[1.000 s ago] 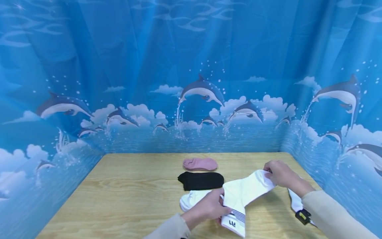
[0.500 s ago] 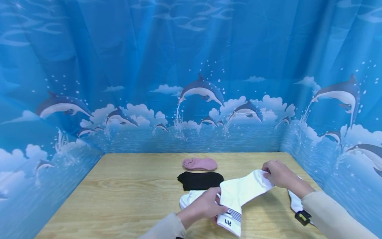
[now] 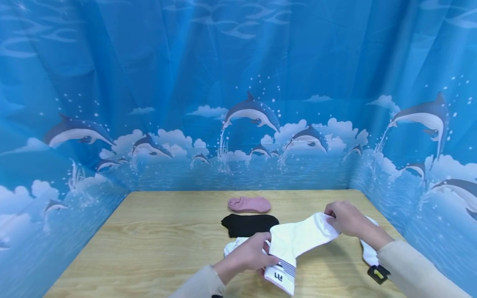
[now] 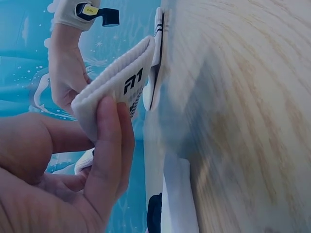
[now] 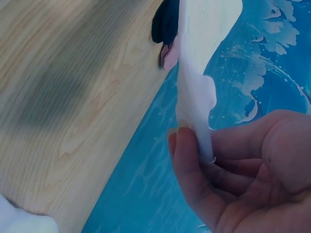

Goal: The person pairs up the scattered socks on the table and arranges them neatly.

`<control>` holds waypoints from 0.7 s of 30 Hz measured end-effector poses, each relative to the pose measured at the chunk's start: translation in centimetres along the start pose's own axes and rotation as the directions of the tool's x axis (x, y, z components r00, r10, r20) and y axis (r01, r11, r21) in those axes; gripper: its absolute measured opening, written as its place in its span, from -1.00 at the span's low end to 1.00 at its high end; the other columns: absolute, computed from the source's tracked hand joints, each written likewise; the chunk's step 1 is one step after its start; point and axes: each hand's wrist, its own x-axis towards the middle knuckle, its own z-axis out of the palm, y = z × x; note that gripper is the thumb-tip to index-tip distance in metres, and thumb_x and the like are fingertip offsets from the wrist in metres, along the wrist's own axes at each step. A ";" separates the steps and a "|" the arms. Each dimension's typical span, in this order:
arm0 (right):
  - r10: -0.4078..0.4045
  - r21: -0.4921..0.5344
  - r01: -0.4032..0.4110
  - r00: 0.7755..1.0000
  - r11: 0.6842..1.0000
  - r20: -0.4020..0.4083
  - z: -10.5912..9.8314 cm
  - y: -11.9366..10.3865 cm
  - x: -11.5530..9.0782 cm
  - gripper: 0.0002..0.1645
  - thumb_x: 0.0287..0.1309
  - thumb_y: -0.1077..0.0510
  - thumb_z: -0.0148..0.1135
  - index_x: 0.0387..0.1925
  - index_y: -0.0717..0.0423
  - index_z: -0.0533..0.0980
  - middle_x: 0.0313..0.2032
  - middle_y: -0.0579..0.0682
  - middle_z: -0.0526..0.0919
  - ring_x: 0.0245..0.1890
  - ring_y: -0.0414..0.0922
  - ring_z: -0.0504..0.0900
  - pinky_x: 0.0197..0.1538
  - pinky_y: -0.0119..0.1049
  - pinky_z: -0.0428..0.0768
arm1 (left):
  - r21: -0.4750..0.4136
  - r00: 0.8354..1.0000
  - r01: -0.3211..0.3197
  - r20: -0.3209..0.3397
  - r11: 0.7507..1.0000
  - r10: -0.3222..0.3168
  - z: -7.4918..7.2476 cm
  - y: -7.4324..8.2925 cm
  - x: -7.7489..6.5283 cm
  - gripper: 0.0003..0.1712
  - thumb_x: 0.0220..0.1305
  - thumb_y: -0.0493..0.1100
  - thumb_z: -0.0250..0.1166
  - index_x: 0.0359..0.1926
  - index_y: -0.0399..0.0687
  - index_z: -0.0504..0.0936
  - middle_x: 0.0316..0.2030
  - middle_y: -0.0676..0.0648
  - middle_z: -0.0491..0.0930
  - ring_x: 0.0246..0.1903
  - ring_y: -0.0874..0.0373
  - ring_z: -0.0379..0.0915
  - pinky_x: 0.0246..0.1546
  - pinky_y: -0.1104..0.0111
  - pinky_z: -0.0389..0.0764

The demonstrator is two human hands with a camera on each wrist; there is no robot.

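Observation:
A white sock (image 3: 302, 238) with dark stripes and a black logo on its cuff is stretched between both hands above the table. My left hand (image 3: 251, 254) pinches the cuff end; in the left wrist view the thumb and fingers press the ribbed cuff (image 4: 114, 80) from both sides. At the toe end, my right hand (image 3: 346, 219) pinches the fabric, and the right wrist view shows the toe (image 5: 194, 111) between thumb and fingers. Another white sock (image 3: 232, 246) lies flat behind the left hand and is partly hidden by it.
A black sock (image 3: 249, 225) and a pink sock (image 3: 249, 204) lie in a row further back on the wooden table (image 3: 160, 244). One more white sock (image 3: 369, 252) lies at the right, partly under the right forearm. A blue dolphin-print curtain (image 3: 179, 103) surrounds the table.
The left hand and the cuff have shifted slightly left. The right hand and the toe have moved a little left too. Both hands keep their hold on the sock.

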 end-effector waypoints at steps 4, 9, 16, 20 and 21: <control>0.010 0.013 -0.010 1.000 1.000 0.015 -0.2 -0.5 -0.1 -0.90 0.14 0.37 0.33 -0.45 0.18 0.65 -0.53 -0.08 0.64 -0.49 -0.21 0.48 -0.41 -0.34 0.48 | -0.013 1.000 0.002 0.002 1.000 -0.002 -0.4 -0.1 -0.3 -0.73 0.21 -0.41 0.43 -0.24 -0.14 0.48 -0.40 -0.11 0.55 -0.52 0.12 0.59 -0.62 0.30 0.67; -0.002 0.016 0.001 1.000 1.000 0.026 -0.4 -1.1 -0.2 -0.93 0.15 0.37 0.34 -0.42 0.20 0.66 -0.50 -0.06 0.67 -0.48 -0.22 0.50 -0.41 -0.34 0.49 | -0.030 1.000 0.019 0.005 0.999 -0.018 -0.6 -0.3 -0.5 -0.72 0.21 -0.42 0.43 -0.27 -0.14 0.46 -0.40 -0.12 0.55 -0.52 0.09 0.60 -0.63 0.30 0.66; -0.011 0.033 0.010 1.000 0.999 0.025 -0.4 -1.3 -0.4 -0.92 0.15 0.37 0.33 -0.42 0.19 0.66 -0.52 -0.08 0.68 -0.49 -0.25 0.52 -0.42 -0.37 0.50 | -0.047 1.000 -0.007 0.002 0.999 0.008 -1.1 -0.8 -0.8 -0.73 0.21 -0.43 0.42 -0.28 -0.15 0.46 -0.40 -0.12 0.56 -0.52 0.08 0.61 -0.65 0.30 0.65; -0.033 0.039 0.032 0.999 0.999 0.012 -0.4 -1.5 -0.4 -0.92 0.14 0.37 0.33 -0.42 0.18 0.67 -0.51 -0.08 0.69 -0.48 -0.26 0.53 -0.41 -0.38 0.51 | -0.047 1.000 -0.016 -0.002 0.999 0.016 -1.5 -1.1 -1.1 -0.74 0.21 -0.43 0.42 -0.28 -0.15 0.47 -0.39 -0.12 0.55 -0.52 0.09 0.61 -0.65 0.31 0.65; -0.037 0.042 0.037 0.999 0.998 0.012 -0.3 -1.6 -0.4 -0.91 0.14 0.37 0.33 -0.42 0.18 0.67 -0.51 -0.08 0.69 -0.47 -0.26 0.54 -0.41 -0.38 0.51 | -0.043 1.000 -0.016 -0.003 0.999 0.016 -1.6 -1.1 -1.2 -0.73 0.21 -0.43 0.42 -0.29 -0.16 0.46 -0.39 -0.12 0.55 -0.52 0.09 0.61 -0.65 0.31 0.65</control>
